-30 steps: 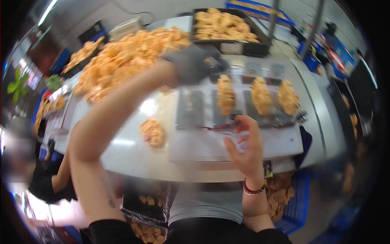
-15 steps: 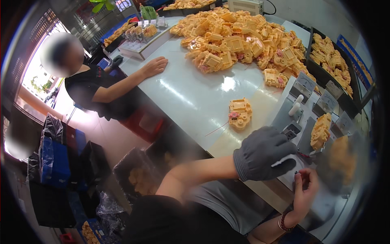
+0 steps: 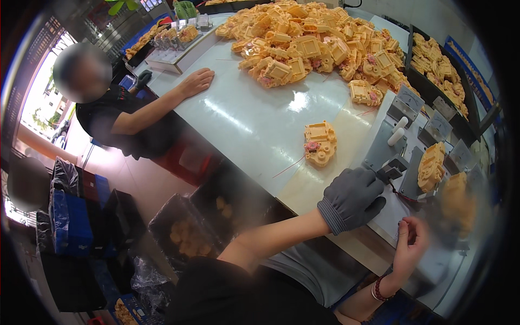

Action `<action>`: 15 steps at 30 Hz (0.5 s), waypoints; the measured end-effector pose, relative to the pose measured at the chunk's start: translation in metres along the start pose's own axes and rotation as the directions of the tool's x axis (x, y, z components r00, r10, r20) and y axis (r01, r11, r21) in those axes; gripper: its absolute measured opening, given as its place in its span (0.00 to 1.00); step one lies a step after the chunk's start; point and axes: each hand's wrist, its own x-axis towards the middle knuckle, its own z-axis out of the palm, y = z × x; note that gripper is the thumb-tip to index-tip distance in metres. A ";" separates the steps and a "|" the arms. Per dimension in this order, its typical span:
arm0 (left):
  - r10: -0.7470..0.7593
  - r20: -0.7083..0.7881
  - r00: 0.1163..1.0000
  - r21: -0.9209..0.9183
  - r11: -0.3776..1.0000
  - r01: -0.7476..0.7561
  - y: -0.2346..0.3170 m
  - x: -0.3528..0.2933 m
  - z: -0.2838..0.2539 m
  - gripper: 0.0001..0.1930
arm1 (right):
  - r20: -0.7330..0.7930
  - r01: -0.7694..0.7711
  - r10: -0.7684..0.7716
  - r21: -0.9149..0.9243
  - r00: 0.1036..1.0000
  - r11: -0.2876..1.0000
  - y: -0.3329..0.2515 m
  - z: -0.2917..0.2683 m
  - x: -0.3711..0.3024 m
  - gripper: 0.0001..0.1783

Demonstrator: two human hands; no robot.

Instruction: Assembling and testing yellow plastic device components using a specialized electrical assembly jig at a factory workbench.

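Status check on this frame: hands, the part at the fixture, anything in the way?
Left hand, grey-gloved, rests at the grey fixture. Right hand bare, pinching thin red wires. One yellow housing lies apart on the table. Nothing between.

I see my left hand [image 3: 352,197] in a plain grey knit glove, my right hand [image 3: 410,246] bare with a dark red bead bracelet [image 3: 377,290]. The plastic housing [image 3: 320,143] is yellow-orange with a pink spot, the heap of housings [image 3: 319,43] likewise, on a glossy white worktop [image 3: 244,116]; the fixtures [image 3: 403,135] are grey.
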 end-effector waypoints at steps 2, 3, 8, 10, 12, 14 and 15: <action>0.027 0.022 0.999 -0.010 1.000 -0.027 -0.002 0.001 0.000 0.08 | -0.007 0.009 -0.009 -0.020 1.000 1.000 -0.002 -0.001 0.000 0.05; 0.035 0.020 0.999 -0.016 0.999 -0.035 -0.002 0.001 0.001 0.08 | -0.003 0.007 -0.007 -0.027 1.000 1.000 -0.004 -0.001 0.000 0.05; 0.033 0.011 0.999 -0.011 0.999 -0.032 -0.001 0.001 0.004 0.08 | -0.008 0.015 -0.015 -0.027 1.000 1.000 -0.006 -0.003 -0.001 0.05; 0.032 0.007 0.999 0.000 0.999 -0.032 -0.001 -0.001 0.003 0.08 | 0.008 0.030 -0.029 -0.038 1.000 0.999 -0.009 -0.002 -0.001 0.04; 0.023 0.001 1.000 0.022 0.999 -0.023 -0.002 -0.002 0.000 0.08 | 0.010 0.069 -0.069 -0.055 0.998 0.996 -0.011 0.002 -0.001 0.04; 0.000 -0.009 1.000 0.005 1.000 0.001 -0.003 -0.004 -0.005 0.08 | 0.028 0.117 -0.115 -0.057 0.993 0.992 -0.014 0.006 -0.001 0.04; -0.015 -0.020 1.000 0.025 1.000 0.015 -0.004 -0.005 -0.003 0.08 | 0.013 0.135 -0.135 -0.098 0.991 0.986 -0.012 0.005 -0.002 0.04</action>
